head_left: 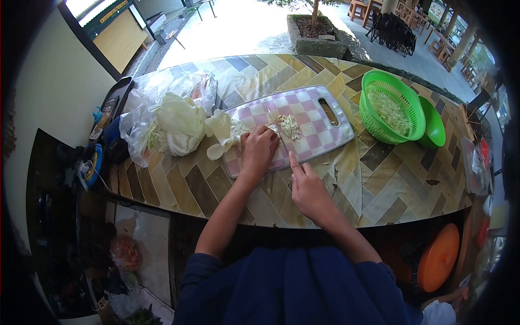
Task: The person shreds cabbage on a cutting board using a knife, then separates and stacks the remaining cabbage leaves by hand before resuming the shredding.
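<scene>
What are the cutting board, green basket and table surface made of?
Cutting board: probably plastic, matte; moulded-looking rim, handle slot.
Green basket: likely plastic, slightly glossy; even colour, perforated wall.
Table surface: perhaps printed vinyl, satin; wrinkles suggest a sheet, not tile, though unclear.

I had room over the chopping board (323,134) rightward, up to the green colander (416,115); cabbage leaves (219,127) blocked my left.

Open-sided eatery kitchen: chopping board (319,129), green colander (391,85), wooden stools (357,10) beyond.
</scene>
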The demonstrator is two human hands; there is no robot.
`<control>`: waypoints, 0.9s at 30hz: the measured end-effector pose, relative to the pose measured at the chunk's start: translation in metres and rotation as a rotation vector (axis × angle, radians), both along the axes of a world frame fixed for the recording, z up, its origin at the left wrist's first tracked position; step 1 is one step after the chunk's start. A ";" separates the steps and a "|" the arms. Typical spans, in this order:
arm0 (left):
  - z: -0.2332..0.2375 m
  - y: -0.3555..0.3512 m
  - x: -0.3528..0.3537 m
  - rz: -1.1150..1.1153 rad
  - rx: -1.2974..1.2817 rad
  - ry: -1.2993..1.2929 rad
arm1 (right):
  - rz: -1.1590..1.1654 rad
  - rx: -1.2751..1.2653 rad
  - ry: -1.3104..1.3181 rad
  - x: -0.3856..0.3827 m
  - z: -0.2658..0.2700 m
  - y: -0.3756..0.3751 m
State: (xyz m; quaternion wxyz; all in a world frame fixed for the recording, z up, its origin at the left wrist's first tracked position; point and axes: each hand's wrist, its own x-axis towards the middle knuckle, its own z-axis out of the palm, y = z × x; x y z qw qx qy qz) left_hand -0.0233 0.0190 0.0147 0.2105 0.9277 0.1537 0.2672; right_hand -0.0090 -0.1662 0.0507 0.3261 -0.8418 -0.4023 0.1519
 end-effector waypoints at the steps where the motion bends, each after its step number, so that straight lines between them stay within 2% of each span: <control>1: 0.000 0.000 0.000 -0.003 -0.001 -0.003 | -0.001 -0.014 -0.005 -0.001 0.000 0.001; 8: -0.002 0.000 0.001 -0.009 -0.006 -0.038 | -0.007 -0.064 -0.028 -0.009 -0.006 0.016; 14: -0.001 -0.001 0.001 -0.013 -0.042 -0.048 | -0.045 0.040 -0.044 0.009 -0.021 0.033; 20: -0.001 -0.004 0.006 0.026 -0.028 -0.054 | 0.012 -0.042 -0.067 0.028 -0.017 0.011; 23: -0.001 -0.007 0.008 0.071 -0.001 -0.031 | 0.039 0.053 -0.070 0.041 -0.012 0.007; 27: -0.004 -0.003 0.002 0.019 0.014 -0.061 | 0.064 0.159 -0.056 0.038 -0.014 0.006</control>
